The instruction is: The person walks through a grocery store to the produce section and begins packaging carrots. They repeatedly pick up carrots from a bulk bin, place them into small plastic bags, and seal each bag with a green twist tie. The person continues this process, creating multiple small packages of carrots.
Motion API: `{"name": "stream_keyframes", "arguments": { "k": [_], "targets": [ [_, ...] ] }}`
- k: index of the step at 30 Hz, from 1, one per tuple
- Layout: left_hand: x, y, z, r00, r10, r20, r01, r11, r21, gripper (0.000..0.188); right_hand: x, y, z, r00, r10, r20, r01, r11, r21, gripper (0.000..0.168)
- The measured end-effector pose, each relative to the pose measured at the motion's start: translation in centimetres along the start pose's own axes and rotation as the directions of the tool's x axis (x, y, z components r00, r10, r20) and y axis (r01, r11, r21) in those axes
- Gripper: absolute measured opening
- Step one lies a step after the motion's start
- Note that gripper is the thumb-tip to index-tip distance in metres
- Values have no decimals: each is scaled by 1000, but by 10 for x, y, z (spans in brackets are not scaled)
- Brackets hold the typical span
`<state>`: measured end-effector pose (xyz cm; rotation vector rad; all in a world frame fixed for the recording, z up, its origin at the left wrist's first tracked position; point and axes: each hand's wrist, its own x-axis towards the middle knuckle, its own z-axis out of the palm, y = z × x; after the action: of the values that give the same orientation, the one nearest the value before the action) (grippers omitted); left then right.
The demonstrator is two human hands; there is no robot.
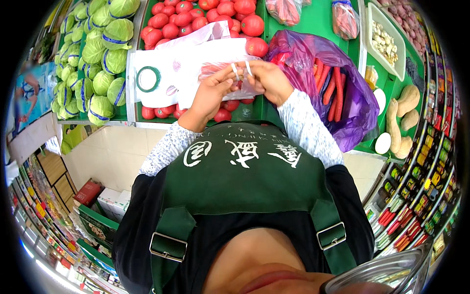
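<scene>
Both hands meet over a clear plastic bag [214, 70] that holds reddish produce and lies on flat white plastic bags [154, 95]. My left hand [214, 88] pinches a white strip, which looks like tape or a bag handle, and my right hand [268, 79] grips another part of it at the bag's top. A roll of green-rimmed tape [148, 79] lies on the white bags to the left. Under and around these bags are tomatoes [252, 25]. Beside my right hand stands a large purple plastic bag [358, 106], its mouth spread, with carrots [338, 93] inside.
Cabbages [117, 31] banded with blue tape fill the left bin. Packed bags of carrots [345, 18] lie beyond the purple bag. At the right are a white tray [402, 55] of garlic and several squashes [407, 101]. The metal edge [154, 125] of the display runs before my body.
</scene>
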<state>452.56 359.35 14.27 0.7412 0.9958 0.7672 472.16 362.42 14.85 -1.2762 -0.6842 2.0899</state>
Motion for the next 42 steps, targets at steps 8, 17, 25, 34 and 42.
{"name": "stream_keyframes", "arguments": {
  "k": [8, 17, 25, 34, 42],
  "targets": [
    [-1, -20, 1, 991, 94, 100, -106, 987, 120, 47, -1, 53, -6, 930, -338, 145, 368, 844, -390, 14],
    [-29, 3, -4, 898, 181, 402, -425, 109, 899, 14, 56, 35, -26, 987, 96, 133, -163, 497, 852, 21],
    [-35, 3, -171, 718, 628, -301, 185, 245, 952, 30, -4, 2, -19, 983, -180, -27, 165, 947, -274, 23],
    [-51, 51, -129, 907, 307, -287, -67, 781, 621, 27, -33, -2, 48, 595, -746, 299, 626, 198, -754, 27],
    [-95, 51, -19, 959, 177, 222, -191, 981, 40, 43, -58, -24, 66, 455, -820, 347, 707, 95, -701, 63]
  ]
}}
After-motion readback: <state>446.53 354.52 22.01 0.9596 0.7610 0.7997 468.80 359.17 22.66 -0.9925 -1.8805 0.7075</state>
